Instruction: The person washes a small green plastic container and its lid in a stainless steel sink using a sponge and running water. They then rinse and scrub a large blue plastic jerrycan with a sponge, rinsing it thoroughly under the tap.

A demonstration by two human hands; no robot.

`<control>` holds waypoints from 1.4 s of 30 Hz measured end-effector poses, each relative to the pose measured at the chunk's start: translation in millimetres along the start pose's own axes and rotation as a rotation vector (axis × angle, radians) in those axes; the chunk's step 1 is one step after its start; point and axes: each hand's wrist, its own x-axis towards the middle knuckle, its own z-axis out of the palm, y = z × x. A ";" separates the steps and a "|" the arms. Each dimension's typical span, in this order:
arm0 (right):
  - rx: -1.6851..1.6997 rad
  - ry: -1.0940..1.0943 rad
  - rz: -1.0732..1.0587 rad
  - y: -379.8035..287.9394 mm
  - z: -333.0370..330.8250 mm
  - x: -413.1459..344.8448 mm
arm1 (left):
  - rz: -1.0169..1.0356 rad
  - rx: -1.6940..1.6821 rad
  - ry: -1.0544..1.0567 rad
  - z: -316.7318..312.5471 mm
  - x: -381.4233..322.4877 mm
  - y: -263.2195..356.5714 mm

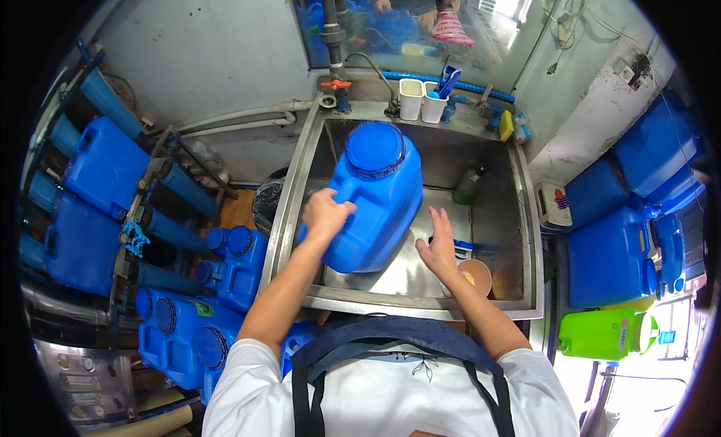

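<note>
A large blue plastic water jug [374, 211] with a round screw cap [375, 148] stands tilted in the stainless steel sink [419, 307]. My left hand [326, 211] grips the jug's handle at its upper left side. To the right of the jug, my right hand [439, 245] is apart from it, fingers spread and holding nothing. Under and beyond that hand lies a blue-and-white brush [463, 246], partly hidden. A pinkish bowl [479, 276] sits by my right wrist. Farther back in the sink stands a green bottle [467, 186].
On the sink's back ledge are two white plastic containers [411, 99], a faucet [391, 107], a yellow sponge [506, 126] and an orange-handled valve [336, 85]. Blue jugs [183, 330] crowd the floor at left. More blue jugs [611, 262] and a green jug [602, 334] are at right.
</note>
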 end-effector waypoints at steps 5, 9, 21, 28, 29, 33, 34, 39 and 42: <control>0.014 0.107 -0.056 14.7 -2.0 35.2 | 0.010 0.146 -0.082 90.4 -10.4 -5.3; -0.066 0.034 -0.064 -13.9 15.7 87.3 | 0.319 0.215 -0.225 107.9 -51.5 -5.7; -0.646 -0.228 0.056 -47.7 83.1 161.9 | 0.828 0.274 0.071 86.9 -69.3 -45.3; -0.586 -0.325 -0.421 -12.4 64.4 180.1 | 1.032 0.159 0.163 51.8 -14.1 -79.6; -0.603 -0.320 -0.486 -7.5 60.8 182.7 | 1.052 0.150 0.174 50.3 -8.2 -81.5; -0.529 -0.389 -0.523 -1.7 55.2 206.8 | 1.001 0.130 0.151 55.7 3.4 -78.8; -0.321 -0.551 -0.393 -3.3 54.9 214.6 | 0.988 0.123 0.156 62.3 -0.8 -74.4; -0.060 -0.358 -0.074 -14.1 47.4 237.2 | 0.907 0.132 0.194 106.0 -23.7 -42.1; -0.460 -0.136 -0.330 -16.6 38.8 232.0 | 0.888 0.116 0.193 121.9 -29.1 -31.6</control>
